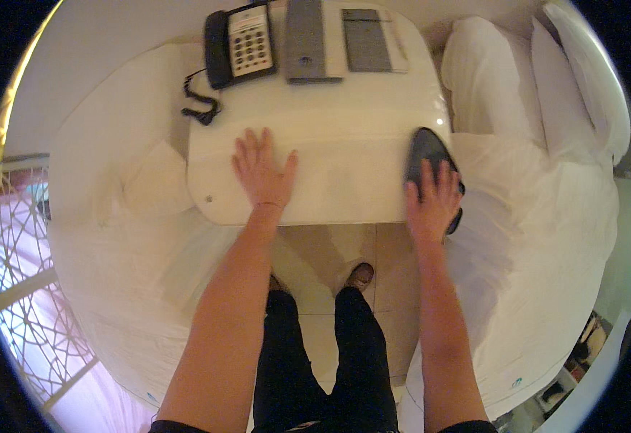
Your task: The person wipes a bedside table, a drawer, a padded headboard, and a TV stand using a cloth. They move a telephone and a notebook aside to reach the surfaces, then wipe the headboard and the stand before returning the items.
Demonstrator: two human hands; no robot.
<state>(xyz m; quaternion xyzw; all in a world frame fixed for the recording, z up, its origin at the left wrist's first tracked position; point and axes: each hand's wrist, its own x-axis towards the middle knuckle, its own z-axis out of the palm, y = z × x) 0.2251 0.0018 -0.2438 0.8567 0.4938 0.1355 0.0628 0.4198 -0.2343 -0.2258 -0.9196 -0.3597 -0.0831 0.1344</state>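
Note:
Flat on the white bedside table (337, 113) lies my left hand (261, 170), fingers spread and holding nothing. Near the table's right edge, my right hand (435, 200) rests over a dark, oval, flat object (423, 149); the hand hides part of it, and its kind cannot be told. Beyond my left hand stands a black desk telephone (248, 43) with a coiled cord (202, 100). To its right are a grey folder or box (306, 46) and a grey notepad (367, 43) on a paler sheet, with what looks like a pen across its top.
White-covered beds flank the table, one on the left (131, 260) and one on the right (532, 227) with upright pillows (483, 70). A tiled floor (321, 246) shows between them, with my legs and shoes. A lattice screen (29, 260) stands at the far left.

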